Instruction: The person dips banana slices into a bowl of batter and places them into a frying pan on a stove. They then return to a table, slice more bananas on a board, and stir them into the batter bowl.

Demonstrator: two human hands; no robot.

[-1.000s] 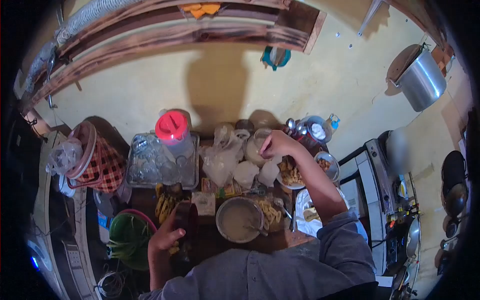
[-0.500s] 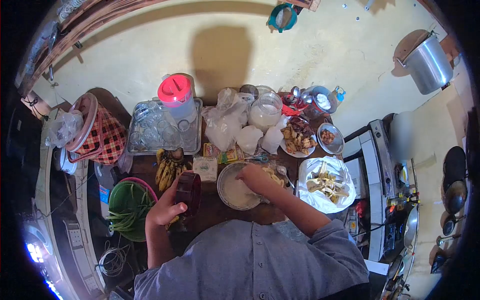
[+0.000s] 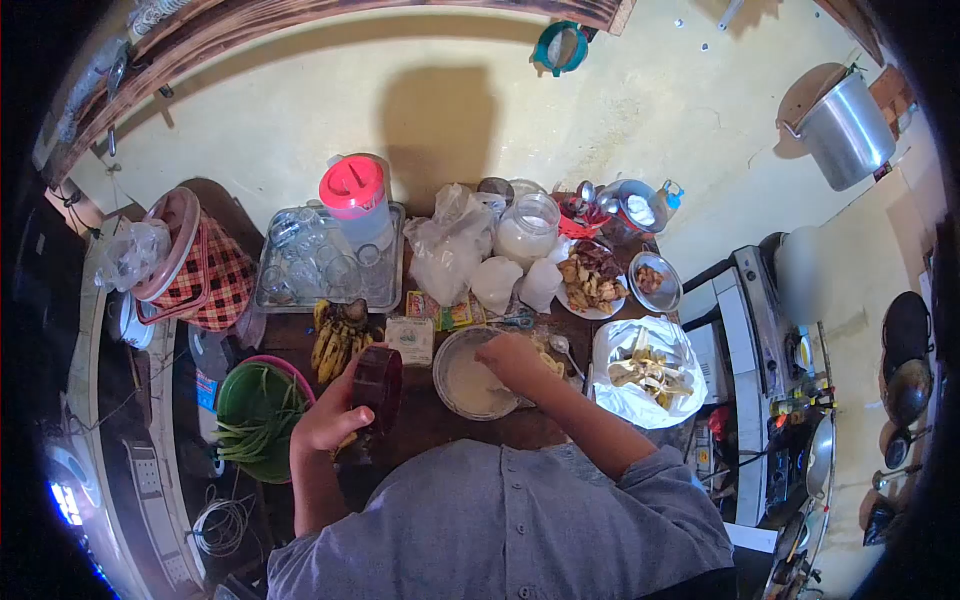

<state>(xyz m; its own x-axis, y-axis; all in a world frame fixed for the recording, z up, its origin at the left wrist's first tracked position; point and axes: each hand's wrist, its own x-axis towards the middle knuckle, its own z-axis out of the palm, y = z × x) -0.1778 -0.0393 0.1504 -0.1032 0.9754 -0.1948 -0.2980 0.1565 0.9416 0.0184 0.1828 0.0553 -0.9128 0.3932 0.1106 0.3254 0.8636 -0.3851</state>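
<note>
My left hand grips a dark red, see-through bowl, tipped on its side, left of the metal mixing bowl. The metal bowl holds a pale, creamy mixture. Over its right part is my right hand, fingers bent down toward the mixture, closed round something I cannot make out. Sliced pale pieces and a spoon lie just right of the bowl. A white packet stands at its upper left, and bananas lie beyond the red bowl.
A tray of glasses and a red-lidded jug are at the back left. Plastic bags, a jar, a plate of fried food and foil with peels stand behind and right. A green basin is left.
My right hand has shifted slightly right and down over the metal bowl. My left hand still holds the red bowl in nearly the same place. The whole view has shifted a little.
</note>
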